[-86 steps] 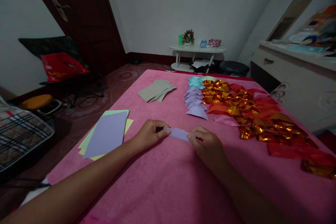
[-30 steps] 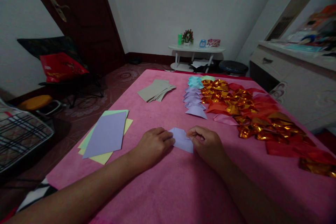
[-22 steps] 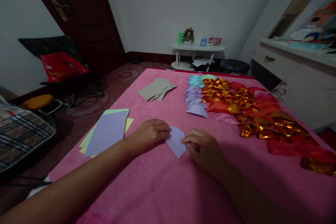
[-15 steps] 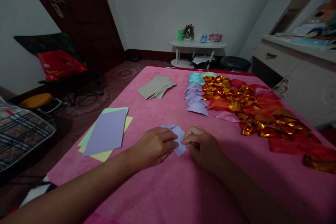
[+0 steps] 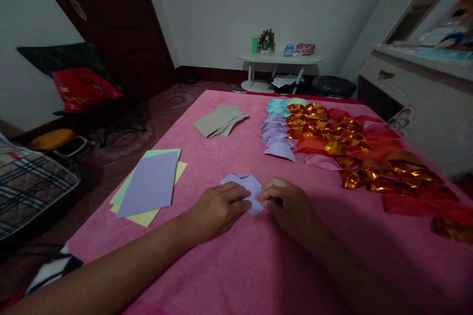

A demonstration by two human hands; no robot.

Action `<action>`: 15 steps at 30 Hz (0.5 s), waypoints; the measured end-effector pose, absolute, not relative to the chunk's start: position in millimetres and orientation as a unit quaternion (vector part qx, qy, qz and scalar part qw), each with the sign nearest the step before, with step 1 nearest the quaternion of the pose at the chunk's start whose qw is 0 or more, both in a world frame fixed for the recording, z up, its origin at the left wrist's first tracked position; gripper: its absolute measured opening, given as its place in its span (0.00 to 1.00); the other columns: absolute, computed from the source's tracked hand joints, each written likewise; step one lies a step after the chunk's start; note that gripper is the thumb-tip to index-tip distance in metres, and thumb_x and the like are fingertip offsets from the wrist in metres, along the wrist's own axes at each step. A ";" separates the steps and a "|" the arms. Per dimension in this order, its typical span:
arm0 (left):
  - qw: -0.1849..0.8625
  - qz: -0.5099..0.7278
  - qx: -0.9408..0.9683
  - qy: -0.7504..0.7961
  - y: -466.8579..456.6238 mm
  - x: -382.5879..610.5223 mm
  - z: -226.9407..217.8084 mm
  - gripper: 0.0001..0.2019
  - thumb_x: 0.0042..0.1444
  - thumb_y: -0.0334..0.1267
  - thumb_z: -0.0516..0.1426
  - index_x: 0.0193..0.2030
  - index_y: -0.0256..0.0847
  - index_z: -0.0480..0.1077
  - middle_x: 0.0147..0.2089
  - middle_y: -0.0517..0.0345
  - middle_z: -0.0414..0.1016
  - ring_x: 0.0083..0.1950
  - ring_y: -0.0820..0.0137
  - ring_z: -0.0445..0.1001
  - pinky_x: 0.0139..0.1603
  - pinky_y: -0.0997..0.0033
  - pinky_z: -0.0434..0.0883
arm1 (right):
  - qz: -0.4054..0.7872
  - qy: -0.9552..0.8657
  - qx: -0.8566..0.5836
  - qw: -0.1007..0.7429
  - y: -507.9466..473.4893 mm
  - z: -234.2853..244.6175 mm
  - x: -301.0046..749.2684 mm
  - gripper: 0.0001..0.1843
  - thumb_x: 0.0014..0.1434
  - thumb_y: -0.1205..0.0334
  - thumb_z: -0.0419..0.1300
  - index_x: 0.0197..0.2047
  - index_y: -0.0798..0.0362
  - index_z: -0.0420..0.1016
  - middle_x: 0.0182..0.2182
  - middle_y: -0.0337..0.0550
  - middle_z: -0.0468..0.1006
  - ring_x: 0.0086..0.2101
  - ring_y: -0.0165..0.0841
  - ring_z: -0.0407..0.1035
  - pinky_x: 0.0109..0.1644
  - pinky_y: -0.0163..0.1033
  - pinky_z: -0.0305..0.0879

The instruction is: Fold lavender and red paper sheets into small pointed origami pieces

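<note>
Near the desk edge, head view: lilac paper lies between both hands. It was a long strip seconds ago and is now a compact pointed packet, so the folding looks well along. Left hand fingers clamp its left flap. Right hand fingers pinch its right corner.

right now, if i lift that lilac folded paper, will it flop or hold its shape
Probably light and fairly stiff: the lilac folded paper shows layered folds. It may spring open if released, since the left hand and right hand hold it.
</note>
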State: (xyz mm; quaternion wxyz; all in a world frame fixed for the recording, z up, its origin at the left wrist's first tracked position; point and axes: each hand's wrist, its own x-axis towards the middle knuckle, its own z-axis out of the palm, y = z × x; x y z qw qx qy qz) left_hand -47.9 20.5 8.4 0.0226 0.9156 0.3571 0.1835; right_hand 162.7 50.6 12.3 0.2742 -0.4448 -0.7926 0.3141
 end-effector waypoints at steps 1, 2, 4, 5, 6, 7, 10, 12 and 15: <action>0.019 0.184 0.916 0.356 20.3 -47.9 7.5 0.13 0.64 0.35 0.48 0.46 0.40 0.73 0.49 0.50 0.75 0.46 0.67 0.73 0.44 0.67 0.73 | 0.312 -0.792 -0.448 0.274 50.6 11.8 162.4 0.13 0.50 0.76 0.55 0.27 0.50 0.78 0.28 0.39 0.74 0.33 0.32 0.68 0.38 0.37 0.61; 0.015 0.184 0.917 0.354 20.2 -48.0 6.4 0.13 0.64 0.35 0.47 0.46 0.40 0.72 0.49 0.50 0.75 0.46 0.67 0.73 0.44 0.67 0.73 | 0.309 -0.792 -0.451 0.273 50.4 11.2 162.2 0.13 0.50 0.75 0.55 0.26 0.50 0.77 0.28 0.39 0.74 0.33 0.32 0.68 0.37 0.37 0.61; 0.007 0.180 0.919 0.349 19.9 -48.2 4.0 0.13 0.64 0.35 0.47 0.48 0.40 0.71 0.49 0.50 0.74 0.48 0.67 0.72 0.44 0.68 0.72 | 0.301 -0.790 -0.458 0.274 49.5 10.3 161.8 0.11 0.50 0.74 0.56 0.26 0.50 0.76 0.28 0.39 0.74 0.34 0.32 0.68 0.38 0.37 0.61; 0.004 0.179 0.921 0.347 19.8 -48.2 2.9 0.13 0.64 0.35 0.47 0.49 0.41 0.70 0.50 0.50 0.74 0.48 0.67 0.72 0.44 0.68 0.72 | 0.294 -0.789 -0.464 0.274 48.8 10.1 161.6 0.10 0.50 0.74 0.57 0.26 0.50 0.76 0.29 0.39 0.74 0.34 0.33 0.67 0.38 0.37 0.60; 0.001 0.177 0.922 0.345 19.7 -48.1 2.2 0.13 0.64 0.34 0.47 0.51 0.41 0.69 0.50 0.51 0.73 0.49 0.67 0.71 0.44 0.69 0.72 | 0.287 -0.787 -0.472 0.273 48.0 10.2 161.6 0.09 0.50 0.73 0.58 0.26 0.50 0.75 0.29 0.39 0.74 0.35 0.33 0.67 0.38 0.37 0.60; -0.002 0.175 0.922 0.345 19.7 -47.8 1.9 0.14 0.64 0.34 0.47 0.52 0.41 0.69 0.51 0.51 0.73 0.49 0.67 0.71 0.44 0.69 0.72 | 0.279 -0.785 -0.482 0.271 47.2 10.4 161.6 0.08 0.49 0.73 0.59 0.26 0.51 0.74 0.29 0.39 0.74 0.35 0.34 0.67 0.38 0.38 0.59; -0.008 0.153 0.923 0.353 19.6 -45.7 3.1 0.15 0.65 0.35 0.47 0.55 0.41 0.66 0.50 0.51 0.73 0.49 0.66 0.70 0.45 0.68 0.72 | 0.265 -0.779 -0.508 0.254 46.0 11.8 162.4 0.06 0.49 0.70 0.60 0.24 0.51 0.71 0.28 0.38 0.72 0.33 0.33 0.66 0.36 0.37 0.58; -0.013 0.134 0.921 0.365 19.5 -43.9 4.6 0.15 0.65 0.35 0.46 0.56 0.40 0.64 0.50 0.51 0.73 0.49 0.66 0.70 0.45 0.67 0.72 | 0.269 -0.781 -0.507 0.245 46.6 12.9 163.8 0.07 0.50 0.72 0.58 0.24 0.51 0.70 0.28 0.38 0.71 0.32 0.32 0.65 0.35 0.37 0.57; -0.018 0.118 0.916 0.383 19.5 -41.7 5.7 0.16 0.65 0.36 0.46 0.57 0.40 0.63 0.52 0.51 0.72 0.49 0.66 0.69 0.45 0.67 0.72 | 0.299 -0.789 -0.481 0.238 49.3 14.2 167.1 0.09 0.49 0.75 0.55 0.25 0.51 0.71 0.29 0.37 0.71 0.32 0.31 0.65 0.35 0.36 0.57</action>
